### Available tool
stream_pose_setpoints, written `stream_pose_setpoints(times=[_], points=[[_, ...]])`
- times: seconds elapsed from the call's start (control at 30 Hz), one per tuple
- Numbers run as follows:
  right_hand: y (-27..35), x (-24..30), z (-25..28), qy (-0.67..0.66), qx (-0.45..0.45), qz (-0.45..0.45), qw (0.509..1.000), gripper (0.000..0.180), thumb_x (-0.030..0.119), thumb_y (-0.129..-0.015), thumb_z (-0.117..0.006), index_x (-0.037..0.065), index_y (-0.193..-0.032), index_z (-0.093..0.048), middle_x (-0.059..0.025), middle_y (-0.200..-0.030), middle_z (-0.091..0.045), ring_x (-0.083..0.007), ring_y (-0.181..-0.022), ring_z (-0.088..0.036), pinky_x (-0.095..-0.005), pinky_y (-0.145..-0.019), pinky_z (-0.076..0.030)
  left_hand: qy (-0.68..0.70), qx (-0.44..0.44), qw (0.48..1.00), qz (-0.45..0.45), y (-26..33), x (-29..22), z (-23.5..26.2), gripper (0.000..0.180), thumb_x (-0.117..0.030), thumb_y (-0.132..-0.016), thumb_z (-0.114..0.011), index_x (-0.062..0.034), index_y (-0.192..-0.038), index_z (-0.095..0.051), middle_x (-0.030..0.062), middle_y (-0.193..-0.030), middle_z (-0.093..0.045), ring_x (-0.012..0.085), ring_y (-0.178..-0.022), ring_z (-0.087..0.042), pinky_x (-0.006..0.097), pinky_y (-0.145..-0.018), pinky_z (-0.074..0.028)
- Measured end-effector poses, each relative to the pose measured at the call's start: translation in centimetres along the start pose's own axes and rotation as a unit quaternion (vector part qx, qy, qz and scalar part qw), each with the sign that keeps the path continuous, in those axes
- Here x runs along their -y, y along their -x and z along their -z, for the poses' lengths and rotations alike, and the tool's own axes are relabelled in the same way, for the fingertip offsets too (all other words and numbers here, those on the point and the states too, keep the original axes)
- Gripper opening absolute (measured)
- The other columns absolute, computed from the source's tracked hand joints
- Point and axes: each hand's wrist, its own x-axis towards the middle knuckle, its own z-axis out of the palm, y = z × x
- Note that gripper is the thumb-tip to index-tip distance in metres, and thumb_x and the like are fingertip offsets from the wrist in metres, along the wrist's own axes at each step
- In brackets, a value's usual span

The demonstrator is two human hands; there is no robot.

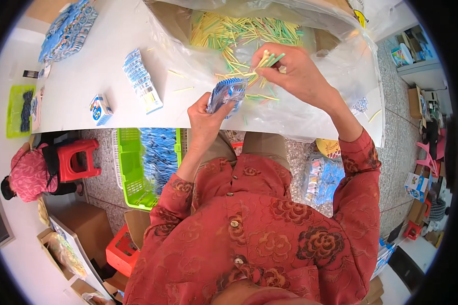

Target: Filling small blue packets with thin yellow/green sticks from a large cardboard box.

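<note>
My left hand is closed around a small blue and silver packet, held upright above the table's front edge. Up and to the right, my right hand pinches a few thin sticks in pale yellow and green. Their ends poke out past the fingertips, just to the right of the packet. Behind both hands, a large plastic-lined box lies open toward me. Many loose yellow, green and pinkish sticks are heaped in it and spill forward onto the clear plastic sheet.
On the white table lie a striped strip of packets, a small blue and white box and a stack of blue packets. Below stands a green basket of blue packets. Another person sits at far left beside a red stool.
</note>
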Motion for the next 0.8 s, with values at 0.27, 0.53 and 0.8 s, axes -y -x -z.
stream_pose_setpoints(times=[0.27,0.53,0.8], points=[[-0.8,2.2,-0.9,-0.001,0.082,0.041,0.996,0.009,0.009,-0.080,-0.057,0.004,-0.088,-0.057,-0.0056,-0.057,-0.045,-0.0116,-0.049,-0.039,-0.0273,-0.046,-0.033,-0.093,-0.018,0.995,-0.042,-0.2,0.7,0.0,0.017,-0.006,-0.070,-0.072,-0.0002,-0.068,-0.056,-0.0061,-0.056,-0.044,0.0024,-0.054,-0.034,0.020,-0.046,-0.030],[-0.9,1.4,-1.6,-0.088,0.075,-0.012,0.993,0.008,0.011,-0.082,-0.057,0.006,-0.088,-0.058,0.0026,-0.059,-0.045,-0.0051,-0.054,-0.038,-0.0245,-0.048,-0.033,0.018,0.017,1.000,0.001,-0.1,-1.3,-0.1,0.013,-0.004,-0.073,-0.070,0.0007,-0.083,-0.063,-0.0029,-0.069,-0.058,0.0031,-0.062,-0.048,0.020,-0.056,-0.042],[-1.6,1.2,-1.6,-0.091,0.049,-0.008,0.995,0.014,0.017,-0.087,-0.056,0.003,-0.090,-0.059,0.0020,-0.074,-0.051,-0.0050,-0.064,-0.043,-0.0216,-0.056,-0.037,0.079,0.052,0.995,0.016,-0.3,-2.0,-0.3,0.025,-0.001,-0.074,-0.068,0.0019,-0.099,-0.063,0.0035,-0.086,-0.065,0.0071,-0.074,-0.058,0.022,-0.069,-0.048]])
